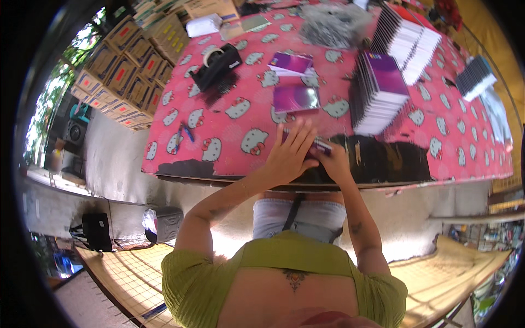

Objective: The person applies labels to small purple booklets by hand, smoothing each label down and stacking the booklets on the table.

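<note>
At the table's near edge, my left hand point(292, 153) lies flat with its fingers stretched out, partly over a small dark purple item. My right hand point(332, 163) has its fingers closed round the right end of that purple item point(321, 146). Most of it is covered by the hands, so whether it is a booklet or a box cannot be told. Just beyond my left fingertips lies a shiny purple booklet point(296, 99). Further back rest more purple booklets point(291, 63), overlapping. To the right of my hands stands a tall stack of purple-covered booklets point(387, 76).
A pink tablecloth point(235, 131) with cartoon cats is torn along the front. A black tape dispenser point(216, 66) and a blue-handled tool point(187, 133) are on the left. Another booklet stack point(418, 49) and crumpled clear plastic point(333, 27) stand behind. Cardboard boxes point(123, 74) are piled beyond the left edge.
</note>
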{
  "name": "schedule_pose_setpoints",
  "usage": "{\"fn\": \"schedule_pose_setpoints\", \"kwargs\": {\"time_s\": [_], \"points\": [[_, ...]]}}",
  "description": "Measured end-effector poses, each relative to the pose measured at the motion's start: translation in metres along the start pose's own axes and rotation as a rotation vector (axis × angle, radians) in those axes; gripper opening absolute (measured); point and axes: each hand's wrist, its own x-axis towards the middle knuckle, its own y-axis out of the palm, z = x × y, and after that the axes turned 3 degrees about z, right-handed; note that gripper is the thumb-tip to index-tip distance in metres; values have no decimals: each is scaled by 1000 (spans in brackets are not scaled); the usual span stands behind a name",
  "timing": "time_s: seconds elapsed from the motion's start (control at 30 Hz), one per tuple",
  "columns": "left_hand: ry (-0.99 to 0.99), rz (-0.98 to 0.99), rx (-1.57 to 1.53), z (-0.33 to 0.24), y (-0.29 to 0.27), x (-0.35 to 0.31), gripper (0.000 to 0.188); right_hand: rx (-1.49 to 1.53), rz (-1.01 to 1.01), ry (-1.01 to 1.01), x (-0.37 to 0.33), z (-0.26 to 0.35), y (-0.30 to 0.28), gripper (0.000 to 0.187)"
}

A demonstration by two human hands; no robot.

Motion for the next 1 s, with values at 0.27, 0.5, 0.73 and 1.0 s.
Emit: {"fn": "schedule_pose_setpoints", "kwargs": {"time_s": [0.27, 0.5, 0.73, 1.0], "points": [[-8, -15, -19, -3, 9, 15, 85, 111, -6, 0, -3, -10, 8, 34], [-73, -65, -19, -7, 5, 17, 82, 103, 49, 79, -1, 14, 8, 37], [-81, -225, -195, -12, 1, 12, 43, 97, 39, 27, -2, 2, 2, 33], [-1, -258, -371, 3, 4, 18, 13, 41, 63, -59, -10, 23, -48, 28]]}}
